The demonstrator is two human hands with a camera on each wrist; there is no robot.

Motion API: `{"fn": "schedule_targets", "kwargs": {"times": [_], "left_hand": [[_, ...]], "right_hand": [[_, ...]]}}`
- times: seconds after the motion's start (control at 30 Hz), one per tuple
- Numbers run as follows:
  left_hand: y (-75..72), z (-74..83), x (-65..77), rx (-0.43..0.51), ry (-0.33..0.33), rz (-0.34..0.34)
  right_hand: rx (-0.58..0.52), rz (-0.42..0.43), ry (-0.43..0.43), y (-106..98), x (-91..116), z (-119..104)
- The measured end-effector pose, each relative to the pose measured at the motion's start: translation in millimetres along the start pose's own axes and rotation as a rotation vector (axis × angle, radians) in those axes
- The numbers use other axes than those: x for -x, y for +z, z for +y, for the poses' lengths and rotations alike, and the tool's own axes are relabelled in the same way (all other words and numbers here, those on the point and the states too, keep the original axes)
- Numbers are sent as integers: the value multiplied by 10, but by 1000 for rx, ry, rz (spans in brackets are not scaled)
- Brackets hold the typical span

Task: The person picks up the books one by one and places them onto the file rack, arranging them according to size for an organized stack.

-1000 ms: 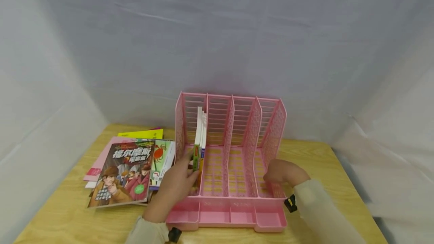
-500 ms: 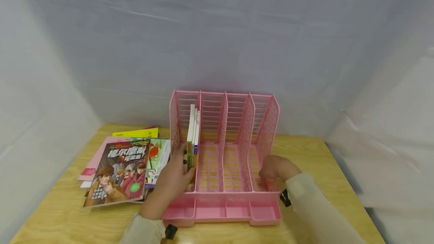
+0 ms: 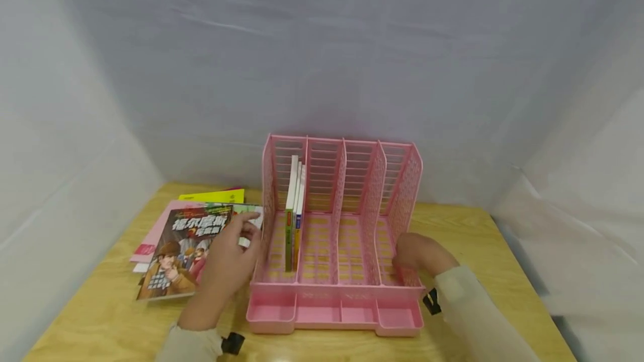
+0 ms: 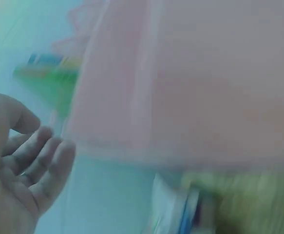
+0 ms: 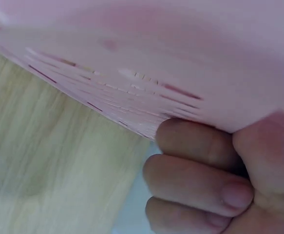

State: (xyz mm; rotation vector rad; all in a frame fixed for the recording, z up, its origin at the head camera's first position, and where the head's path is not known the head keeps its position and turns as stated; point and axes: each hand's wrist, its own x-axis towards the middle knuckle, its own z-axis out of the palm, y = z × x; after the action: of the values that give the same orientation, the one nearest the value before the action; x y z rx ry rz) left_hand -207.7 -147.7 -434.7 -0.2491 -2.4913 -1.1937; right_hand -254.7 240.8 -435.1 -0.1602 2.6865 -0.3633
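A pink plastic file rack (image 3: 352,291) stands on the table, its upright slots side by side above a row of small trays. In the leftmost slot a few thin books (image 3: 289,233) stand upright, the nearest spine green. My left hand (image 3: 232,264) is left of the rack, above the stack of books, holding nothing; its fingers are loosely bent in the left wrist view. Partly behind it lies a dark-covered comic book (image 3: 168,275) on the stack. My right hand (image 3: 425,253) grips the rack's right side wall, fingers curled round its edge in the right wrist view.
Under the comic book lie a pink book (image 3: 155,239) and a yellow one (image 3: 216,196). The wooden table (image 3: 465,239) ends at grey-white cloth (image 3: 347,71) behind and at the sides.
My left hand has let go of the books in the leftmost slot and moved left over the stack. The right hand keeps its hold on the rack. The head view shifted slightly.
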Motion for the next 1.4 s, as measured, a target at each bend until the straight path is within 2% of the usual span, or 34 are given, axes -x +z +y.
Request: {"fn": "schedule_targets", "kwargs": {"times": [0.13,0.27,0.33,0.4,0.47,0.53,0.6,0.67,0.9,1.0,1.1,1.17,1.23,1.27,1.4], "left_hand": [[-387,-240,-12,-136,-108,-28],[-789,-564,23,-283,-245,-29],[-963,-728,50,-338,-353,-63],[-1102,-870,71,-394,-457,-142],[-1183,-978,82,-428,-537,-251],[-1219,-1043,87,-462,-581,-344],[-1209,-1083,100,-483,-600,-382],[-1164,-1104,116,-490,-609,-376],[-1024,-1077,194,-430,-663,-229],[-1040,-1024,180,-408,-705,-174],[-1087,-962,146,-417,-696,-142],[-1120,-899,135,-411,-662,-98],[-1127,-826,154,-388,-593,-16],[-1116,-783,164,-362,-559,38],[-980,-620,194,-200,-410,333]], "right_hand": [[-45,24,-18,35,16,45],[-73,49,-36,50,21,65],[-61,62,-55,51,14,62],[-54,67,-68,52,5,53],[-49,72,-72,60,2,57],[-55,78,-70,72,-4,62],[-64,80,-63,87,-11,66],[-66,86,-66,93,-11,73],[-71,105,-89,82,34,46],[-74,118,-104,88,30,50],[-74,124,-110,107,-1,75],[-82,125,-109,115,-9,85],[-85,126,-110,120,-5,91],[-83,128,-109,123,-3,94],[-77,127,-112,113,9,93]]}}
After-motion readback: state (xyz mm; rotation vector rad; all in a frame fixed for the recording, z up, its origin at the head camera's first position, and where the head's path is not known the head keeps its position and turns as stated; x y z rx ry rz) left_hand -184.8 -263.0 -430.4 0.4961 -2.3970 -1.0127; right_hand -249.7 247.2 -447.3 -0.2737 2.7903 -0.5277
